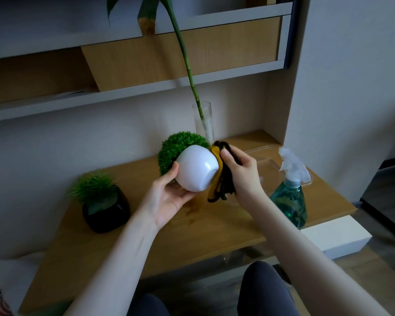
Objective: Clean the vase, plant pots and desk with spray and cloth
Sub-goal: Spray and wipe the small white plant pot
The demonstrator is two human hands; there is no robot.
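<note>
Your round white glossy plant pot [195, 171] is up in the air above the wooden desk [192, 233], tipped on its side w/ the base turned toward you and the ball of green foliage [178, 147] pointing away to the back left. Your left hand [169, 199] cups it from below, palm up, thumb on the near left side, fingers curled under and round the pot. Your right hand [240, 176] grips a bunched black and mustard-yellow cloth [219, 176] and presses it against the pot's right side; thumb lies on top of the cloth, loose ends hang down below the hand.

Just behind the pot stands a tall clear glass vase [203, 120] on the desk, w/ a long green bamboo stalk [185, 53] leaning up to the left, leaves near the top edge. Left on the desk: a squat black glossy pot [106, 213] w/ spiky green grass, well apart from your hands. Right: a clear spray bottle of blue-green liquid [289, 199] w/ a pale trigger head, near your right forearm. A clear plastic tray [265, 156] lies behind it. Grey and wood shelves [146, 62] run along the wall above. A white block [338, 236] sits below the desk's right end.
</note>
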